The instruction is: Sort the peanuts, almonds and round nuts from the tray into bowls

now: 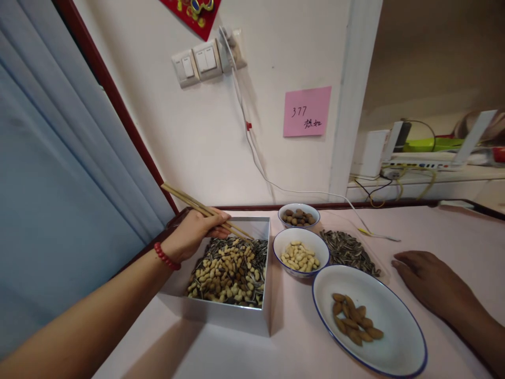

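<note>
My left hand [201, 229], with a red bead bracelet [167, 257] at the wrist, is closed around a pair of wooden chopsticks [185, 197]. Their tips reach over a white box [226, 313] filled with peanuts in the shell [236, 263] and striped sunflower seeds [216, 247]. No nut shows between the tips. On the tabletop at the right, my right hand [422, 276] lies palm down, holding nothing. Nearest to it are a large oval white plate [398, 316] with several almonds [353, 318] and a pile of sunflower seeds [347, 250] in a clear tray.
Right of the box stand a bowl [290, 268] of peanuts and a smaller bowl [298, 225] of round brown nuts. A white cable [300, 190] runs from the wall socket onto the table. A blue curtain [71, 173] hangs at left; a router [422, 159] sits on a shelf.
</note>
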### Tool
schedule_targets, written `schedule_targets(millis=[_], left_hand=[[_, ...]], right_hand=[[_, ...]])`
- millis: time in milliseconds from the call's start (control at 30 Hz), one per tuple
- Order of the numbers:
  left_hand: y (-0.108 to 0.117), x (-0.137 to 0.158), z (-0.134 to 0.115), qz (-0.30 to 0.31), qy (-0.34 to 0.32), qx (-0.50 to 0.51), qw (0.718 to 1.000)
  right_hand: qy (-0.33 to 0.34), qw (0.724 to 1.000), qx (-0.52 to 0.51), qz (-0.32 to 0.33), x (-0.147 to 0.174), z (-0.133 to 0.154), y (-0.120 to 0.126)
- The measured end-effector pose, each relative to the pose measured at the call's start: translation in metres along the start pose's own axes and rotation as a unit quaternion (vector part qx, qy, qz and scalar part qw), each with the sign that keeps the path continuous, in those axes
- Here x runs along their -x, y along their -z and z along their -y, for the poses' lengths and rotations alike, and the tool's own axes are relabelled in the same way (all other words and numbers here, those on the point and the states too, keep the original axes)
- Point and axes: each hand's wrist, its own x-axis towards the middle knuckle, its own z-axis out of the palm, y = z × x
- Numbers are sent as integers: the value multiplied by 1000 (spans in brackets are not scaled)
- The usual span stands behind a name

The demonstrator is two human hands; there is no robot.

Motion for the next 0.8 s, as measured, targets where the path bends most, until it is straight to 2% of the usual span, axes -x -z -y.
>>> schedule_targets(millis=[133,233,467,633,800], left_hand=[[-9,-5,23,52,3,-99,994],[-15,-9,40,115,1,-161,980],[-21,-15,49,202,1,-234,951],[-13,-16,51,216,12,-208,954],[-6,-16,42,190,-29,-196,962]], right_hand=[[1,1000,-1,-3,0,-1,-1],[7,1000,-1,-1,0,-3,-2],[15,1000,2,-1,0,-10,-6],[16,1000,1,-2,-2,-13,-8],[16,1000,0,1,-2,-14,-7]])
